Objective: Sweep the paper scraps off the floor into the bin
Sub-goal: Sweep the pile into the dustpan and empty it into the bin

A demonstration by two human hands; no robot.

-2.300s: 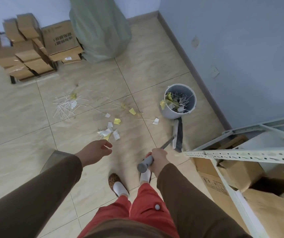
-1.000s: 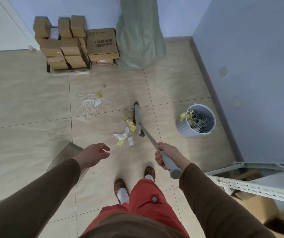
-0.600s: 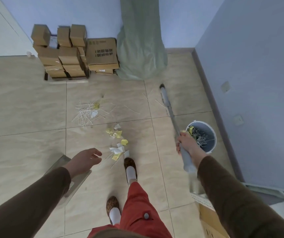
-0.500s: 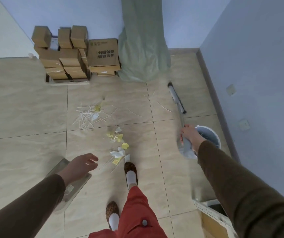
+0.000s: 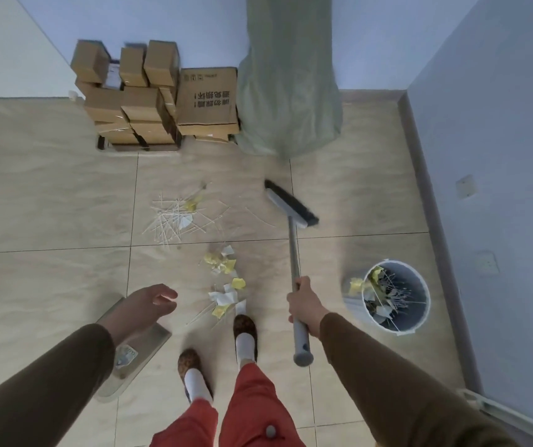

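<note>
I see the paper scraps point(image 5: 225, 285) on the floor point(image 5: 49, 279) by my front foot, the bin point(image 5: 387, 296) at 3 o'clock. My right hand point(image 5: 304, 306) grips the broom point(image 5: 292, 217); my left hand point(image 5: 144, 306) hangs loose, holding nothing. At 12 o'clock, one of the boxes point(image 5: 207, 100) has writing I can't read.

Right hand point(image 5: 304, 306) grips broom point(image 5: 292, 240); paper scraps point(image 5: 225, 279) beside bin point(image 5: 397, 329).

One broom point(image 5: 292, 208), one bin point(image 5: 396, 329), two hands.
</note>
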